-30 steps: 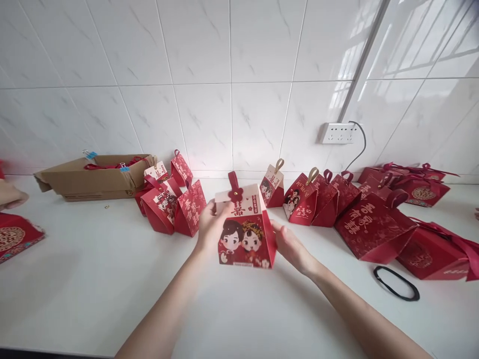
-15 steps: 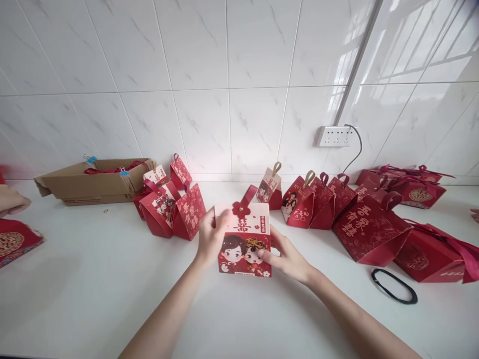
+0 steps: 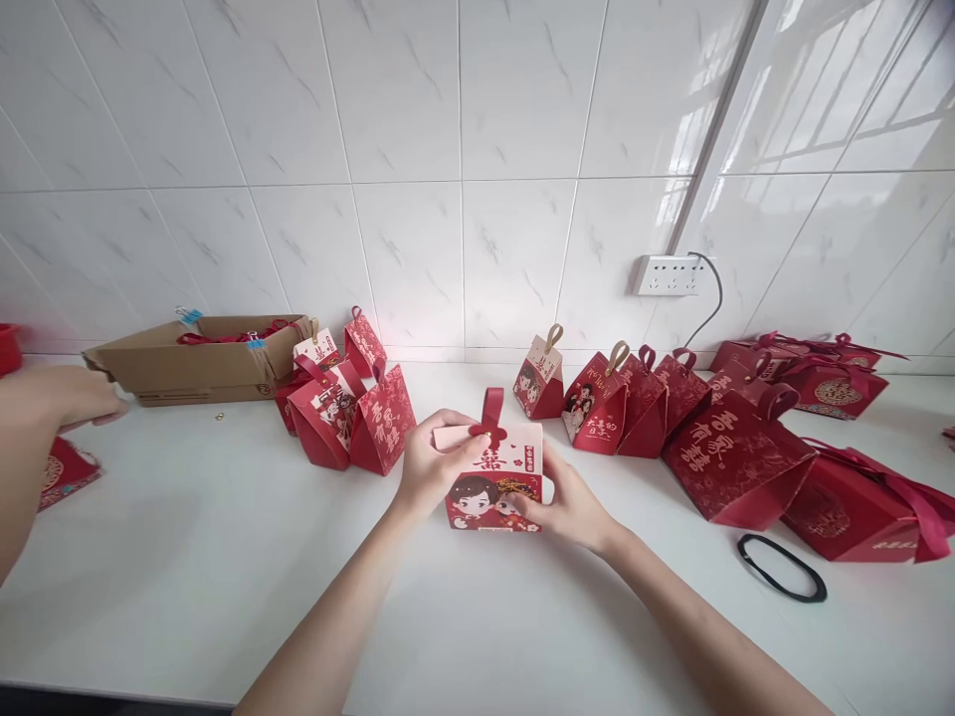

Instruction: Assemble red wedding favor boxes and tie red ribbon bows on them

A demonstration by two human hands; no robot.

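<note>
Both my hands hold a red and white gift box [image 3: 474,505] with two cartoon faces on its front, above the white table [image 3: 477,626]. My left hand [image 3: 433,467] grips its upper left, the thumb lying across the white top beside a red ribbon loop [image 3: 493,403]. At the right side, my right hand [image 3: 571,502] clasps the box with its thumb on the printed front. The box's back and the fingers behind it are hidden.
Left stands a cardboard box [image 3: 194,373] with red ribbons inside; another person's hand [image 3: 82,393] is beside it. Red gift boxes [image 3: 384,423] stand behind my left hand. More gift boxes [image 3: 738,457] line the right, near a black band [image 3: 782,568] and a power strip [image 3: 671,275].
The ribbon loop now stands upright instead of leaning right, and the box top tilts away more. My left thumb has moved toward the loop's base. The other person's hand reaches further in.
</note>
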